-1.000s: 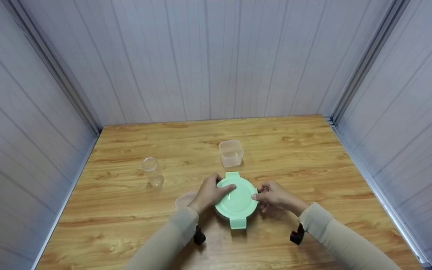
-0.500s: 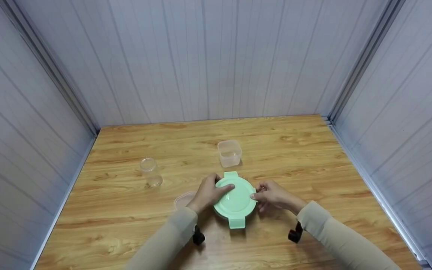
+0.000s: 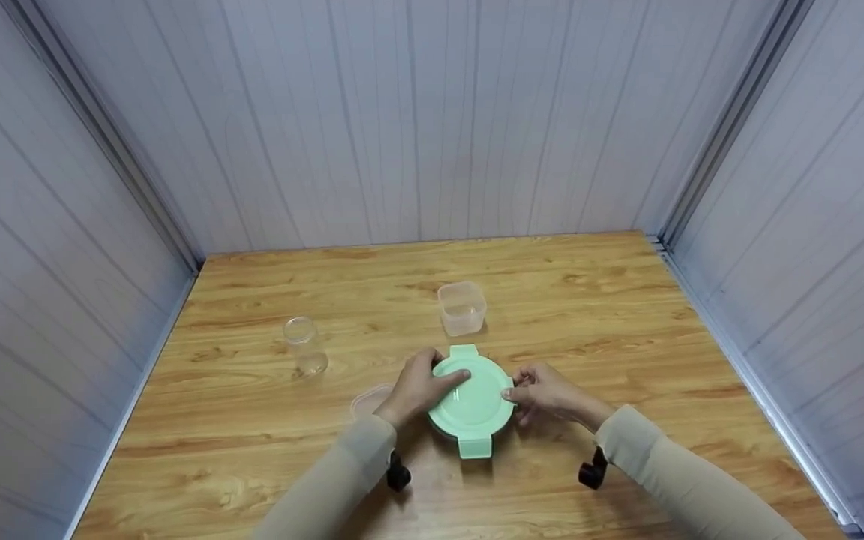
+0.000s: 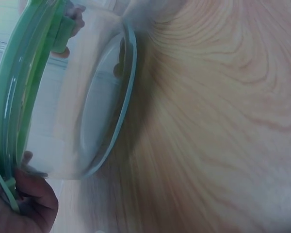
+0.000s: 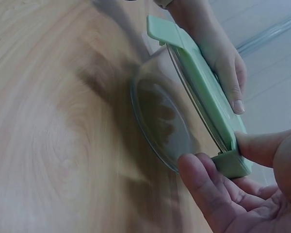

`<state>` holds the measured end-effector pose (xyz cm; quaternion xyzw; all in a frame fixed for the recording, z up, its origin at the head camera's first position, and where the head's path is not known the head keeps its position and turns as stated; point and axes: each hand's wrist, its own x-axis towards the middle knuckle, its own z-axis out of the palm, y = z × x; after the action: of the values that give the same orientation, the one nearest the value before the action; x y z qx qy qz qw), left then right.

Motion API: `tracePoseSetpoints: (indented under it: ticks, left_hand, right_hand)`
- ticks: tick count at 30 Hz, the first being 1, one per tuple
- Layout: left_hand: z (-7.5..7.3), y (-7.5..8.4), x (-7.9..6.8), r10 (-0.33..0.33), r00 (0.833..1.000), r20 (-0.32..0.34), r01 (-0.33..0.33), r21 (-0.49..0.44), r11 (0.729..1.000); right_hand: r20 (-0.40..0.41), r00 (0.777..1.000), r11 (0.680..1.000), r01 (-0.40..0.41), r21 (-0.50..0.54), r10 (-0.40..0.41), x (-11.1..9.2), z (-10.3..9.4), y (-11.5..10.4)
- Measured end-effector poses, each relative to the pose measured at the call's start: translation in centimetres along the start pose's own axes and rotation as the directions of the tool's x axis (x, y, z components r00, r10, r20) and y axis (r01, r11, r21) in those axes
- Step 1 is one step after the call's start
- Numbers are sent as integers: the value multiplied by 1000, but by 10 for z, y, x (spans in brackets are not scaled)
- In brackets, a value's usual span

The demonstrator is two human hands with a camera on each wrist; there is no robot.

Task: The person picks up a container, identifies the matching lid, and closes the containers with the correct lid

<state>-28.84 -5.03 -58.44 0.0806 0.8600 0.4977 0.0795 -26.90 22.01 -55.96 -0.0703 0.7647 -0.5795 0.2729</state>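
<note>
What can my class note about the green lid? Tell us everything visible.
The green lid is pale, round and plastic-looking, with a ring moulded round its top. It sits face-up over a clear, glass-like bowl, on the near side of the square tub. Its near flap and far flap stick outward; the right flap is bent down, pinched by the right hand. The left hand holds the left side, thumb on top.

Left hand [image 3: 415, 387] extends its thumb [image 3: 453, 379] apart from its fingers [image 3: 427, 356]; right hand [image 3: 552, 394] bends fingers beneath its thumb.
</note>
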Motion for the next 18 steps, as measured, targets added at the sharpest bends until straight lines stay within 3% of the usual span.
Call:
tracePoseSetpoints:
  ticks: [6, 11, 13, 18]
  left_hand:
    - [2, -2, 0, 32, 999, -6, -32, -10, 999]
    - [2, -5, 0, 51, 999, -9, -51, -24, 998]
    - [2, -5, 0, 54, 999, -7, -54, -26, 998]
    - [1, -5, 1, 73, 997, -19, -73, 0, 997]
  right_hand:
    - [-78, 997, 989, -30, -148, 19, -1, 6, -7]
    - [-216, 973, 947, 6, -321, -79, 5, 17, -8]
    - [-262, 958, 940, 20, -340, -116, 8, 22, -6]
    - [-313, 939, 961, 57, -270, -144, 16, 33, -1]
